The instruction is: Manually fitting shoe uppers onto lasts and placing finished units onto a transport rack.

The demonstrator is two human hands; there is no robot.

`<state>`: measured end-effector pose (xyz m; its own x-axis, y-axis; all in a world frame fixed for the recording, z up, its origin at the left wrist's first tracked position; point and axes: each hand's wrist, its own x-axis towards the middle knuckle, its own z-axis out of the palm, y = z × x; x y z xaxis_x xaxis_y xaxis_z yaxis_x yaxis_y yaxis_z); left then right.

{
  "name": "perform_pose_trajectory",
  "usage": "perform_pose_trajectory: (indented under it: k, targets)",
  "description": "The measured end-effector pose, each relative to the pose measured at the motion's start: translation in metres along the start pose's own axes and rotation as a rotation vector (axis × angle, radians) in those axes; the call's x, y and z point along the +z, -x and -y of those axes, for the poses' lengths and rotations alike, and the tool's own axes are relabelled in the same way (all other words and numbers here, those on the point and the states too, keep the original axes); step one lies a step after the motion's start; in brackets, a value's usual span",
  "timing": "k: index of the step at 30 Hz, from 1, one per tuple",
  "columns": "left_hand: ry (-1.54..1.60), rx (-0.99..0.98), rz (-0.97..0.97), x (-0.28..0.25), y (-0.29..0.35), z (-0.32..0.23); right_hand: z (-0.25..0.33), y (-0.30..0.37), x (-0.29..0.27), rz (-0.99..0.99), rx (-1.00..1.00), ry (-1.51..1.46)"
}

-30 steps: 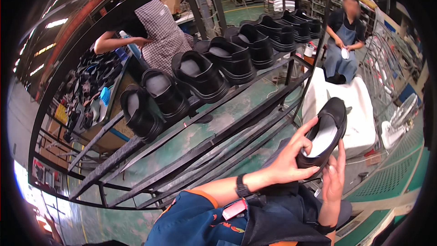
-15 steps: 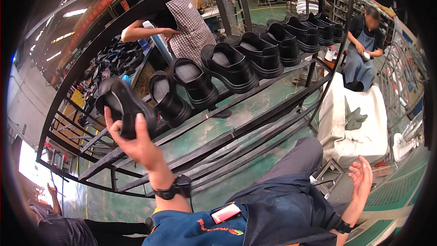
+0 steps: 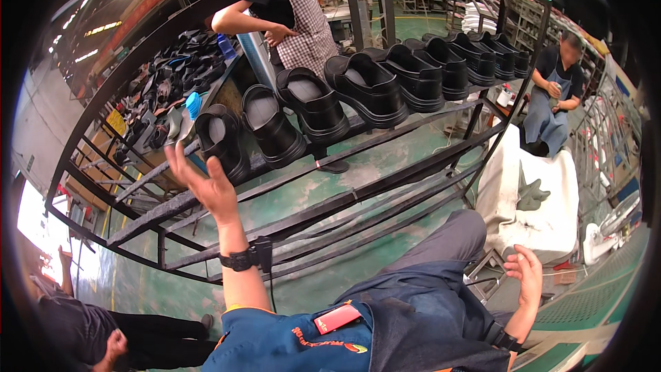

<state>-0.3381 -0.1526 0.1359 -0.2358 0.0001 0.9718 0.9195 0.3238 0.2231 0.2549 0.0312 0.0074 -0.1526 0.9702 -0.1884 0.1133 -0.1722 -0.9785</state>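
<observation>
- Holds the left hand (image 3: 212,189) open, gripping nothing, with spread fingers just beside the black end shoe (image 3: 228,150); cannot tell about contact.
- Holds the right hand (image 3: 527,275) in loosely curled, ungripping shape, near the white cover (image 3: 556,224).
- Has the end shoe upright on the rack (image 3: 354,195), in a row of black shoes (image 3: 380,105) with heels toward the body.
- Seems done with placing that shoe.
- Shows more rail past it at left; cannot judge the row complete or unfinished.
</observation>
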Motion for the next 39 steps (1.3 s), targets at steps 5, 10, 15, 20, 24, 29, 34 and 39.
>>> perform_pose_trajectory:
  k: [5, 10, 15, 20, 24, 29, 34, 39]
  targets:
    - [0.526, 0.342, 0.004, 0.026, 0.027, -0.094, 0.025, 0.003, -0.003, -0.016, -0.064, 0.033]
    - [1.229, 0.292, 0.78, 0.095, 0.091, -0.23, 0.108, -0.011, -0.045, 0.003, -0.191, 0.212]
    - [1.491, 0.377, 1.061, 0.122, 0.133, -0.327, 0.155, 0.018, -0.142, -0.08, -0.26, 0.743]
    - [1.355, 0.41, 1.408, 0.121, 0.189, -0.373, 0.127, 0.218, -0.212, -0.457, 0.012, 0.586]
    - [1.352, 0.429, 1.529, 0.134, 0.232, -0.378, 0.066, 0.408, -0.227, -1.247, 0.195, 0.714]
    - [1.226, 0.028, 1.571, 0.147, 0.24, -0.387, -0.005, 0.486, -0.259, -1.969, 0.708, 0.953]
    - [1.167, 0.147, 1.366, 0.168, 0.27, -0.386, 0.009, 0.443, -0.241, -1.985, 0.804, 1.003]
    - [1.342, 0.34, 1.335, 0.164, 0.276, -0.393, 0.069, 0.06, -0.306, -1.294, 0.037, 0.862]
